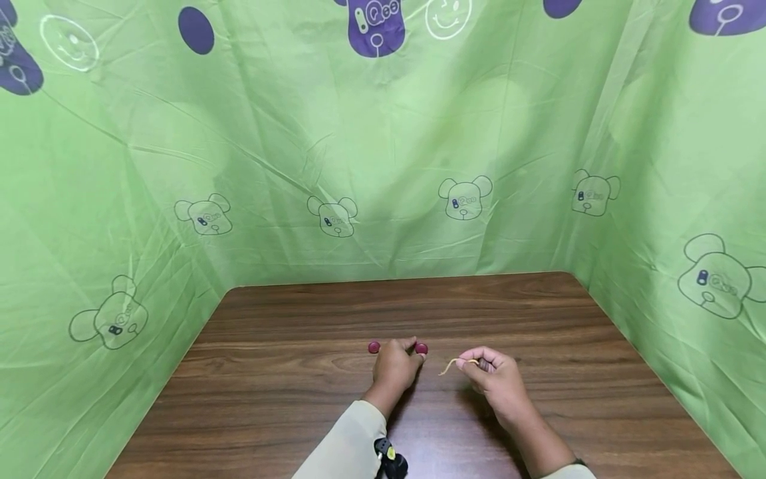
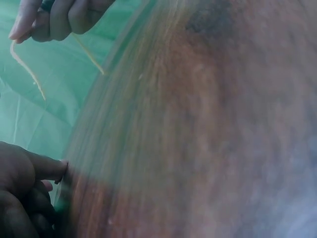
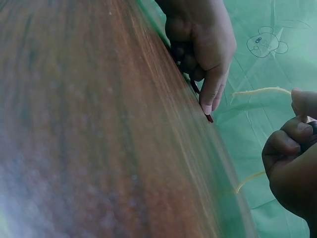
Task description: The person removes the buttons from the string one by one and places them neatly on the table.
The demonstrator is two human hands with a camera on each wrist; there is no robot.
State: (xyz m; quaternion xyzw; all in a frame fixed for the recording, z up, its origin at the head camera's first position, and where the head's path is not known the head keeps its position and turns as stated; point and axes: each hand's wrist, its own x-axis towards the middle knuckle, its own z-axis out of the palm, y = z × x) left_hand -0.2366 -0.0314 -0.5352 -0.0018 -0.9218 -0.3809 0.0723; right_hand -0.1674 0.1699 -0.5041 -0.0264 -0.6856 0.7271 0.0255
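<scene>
Two small, round, dark red button-like discs lie on the wooden table in the head view. My left hand (image 1: 396, 366) reaches over the table and pinches the right-hand disc (image 1: 421, 348) at its left edge, between thumb and finger. The other disc (image 1: 374, 347) lies just left of that hand. To the right, my right hand (image 1: 497, 382) is raised above the table, pinching a thin yellow string (image 1: 450, 364) between thumb and fingertips. Two ends of the string (image 3: 262, 91) stick out of this hand in the right wrist view. Something dark (image 1: 483, 364) shows among its fingers; its kind is unclear.
The brown wood-grain table (image 1: 287, 399) has rounded far corners. Green cloth (image 1: 383, 133) printed with bear heads hangs behind it and along both sides. A black device with a yellow mark (image 1: 391, 459) is worn at the left sleeve (image 1: 347, 442).
</scene>
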